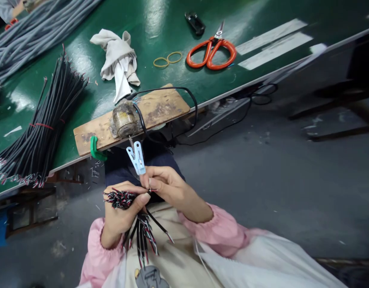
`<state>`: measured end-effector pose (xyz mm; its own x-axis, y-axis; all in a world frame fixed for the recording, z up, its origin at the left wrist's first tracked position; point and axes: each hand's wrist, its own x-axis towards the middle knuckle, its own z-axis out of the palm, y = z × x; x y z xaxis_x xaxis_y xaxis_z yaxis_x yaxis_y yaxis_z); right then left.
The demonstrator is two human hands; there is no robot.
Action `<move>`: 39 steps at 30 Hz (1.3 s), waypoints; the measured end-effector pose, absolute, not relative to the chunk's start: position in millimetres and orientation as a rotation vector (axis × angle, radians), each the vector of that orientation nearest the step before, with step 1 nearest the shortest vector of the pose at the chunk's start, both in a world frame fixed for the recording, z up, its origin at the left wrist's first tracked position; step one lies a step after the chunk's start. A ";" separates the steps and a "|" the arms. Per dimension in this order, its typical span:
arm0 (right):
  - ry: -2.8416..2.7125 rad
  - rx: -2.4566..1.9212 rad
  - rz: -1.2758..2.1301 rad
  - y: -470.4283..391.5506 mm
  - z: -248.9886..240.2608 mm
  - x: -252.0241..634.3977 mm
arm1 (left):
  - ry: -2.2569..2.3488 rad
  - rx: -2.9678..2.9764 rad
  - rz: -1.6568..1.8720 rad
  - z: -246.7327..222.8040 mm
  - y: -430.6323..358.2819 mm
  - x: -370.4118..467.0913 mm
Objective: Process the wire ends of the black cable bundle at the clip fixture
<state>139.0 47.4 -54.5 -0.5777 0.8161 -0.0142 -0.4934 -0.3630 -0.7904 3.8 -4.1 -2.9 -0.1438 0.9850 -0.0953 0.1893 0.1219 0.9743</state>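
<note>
My left hand (123, 210) is wrapped round a bundle of black cables (120, 199) whose stripped red, white and black wire ends stick out past the fingers. More cable ends hang below it over my lap. Just beyond the left thumb tip, my right hand (165, 186) pinches the thin wire ends of one cable. A light blue clothespin (136, 158) sits right above the right fingertips, at the tip of a small round motor-like device (124, 120) fixed on a wooden board (163, 105).
The green table (160, 20) bears a bundle of black cables (43, 124), grey cables (46, 34), a white cloth (118, 60), rubber bands (168, 60), orange scissors (211, 52), a black clip-like object (195, 23) and paper strips (274, 50). A green clamp (97, 149) grips the board's edge.
</note>
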 end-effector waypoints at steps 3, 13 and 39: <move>-0.784 -0.573 2.169 57.9 -54.5 130.7 | 1.515 1.226 1.161 -2.6 -4.5 4.7; -0.519 -0.513 2.227 87.6 -37.7 101.6 | 1.548 1.069 1.389 -6.2 -3.6 7.2; -1.269 -0.538 1.532 47.9 -40.8 152.8 | 1.516 1.010 1.207 -13.2 -7.7 6.9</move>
